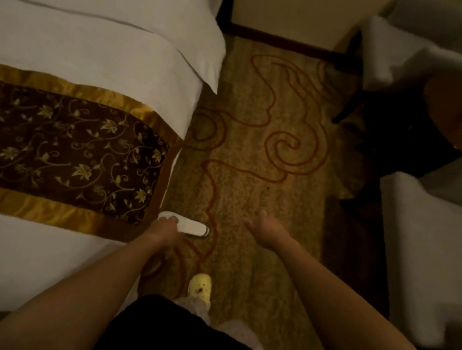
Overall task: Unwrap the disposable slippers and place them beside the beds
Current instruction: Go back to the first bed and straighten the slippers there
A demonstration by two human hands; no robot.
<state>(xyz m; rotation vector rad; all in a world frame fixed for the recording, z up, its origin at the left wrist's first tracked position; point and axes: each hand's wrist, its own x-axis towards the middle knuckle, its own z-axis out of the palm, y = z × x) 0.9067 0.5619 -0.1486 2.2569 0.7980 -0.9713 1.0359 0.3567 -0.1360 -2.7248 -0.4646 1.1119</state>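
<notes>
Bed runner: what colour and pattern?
Dark brown bed runner with gold leaf-and-vine embroidery, gold satin border; seen in the head view.

Hotel guest room. Bed [88, 47] made up in white linen with gold-edged brocade bed runner [60, 146]; swirl-patterned carpet [267, 179]; white upholstered armchairs [433, 236] at right; dim light.

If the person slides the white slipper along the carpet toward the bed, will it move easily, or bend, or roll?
The white slipper looks thin and flat, so it probably is light and somewhat floppy. Lying flat on the carpet, it should not roll. The carpet's pile may drag it, so lifting with the left hand seems easier.
</notes>
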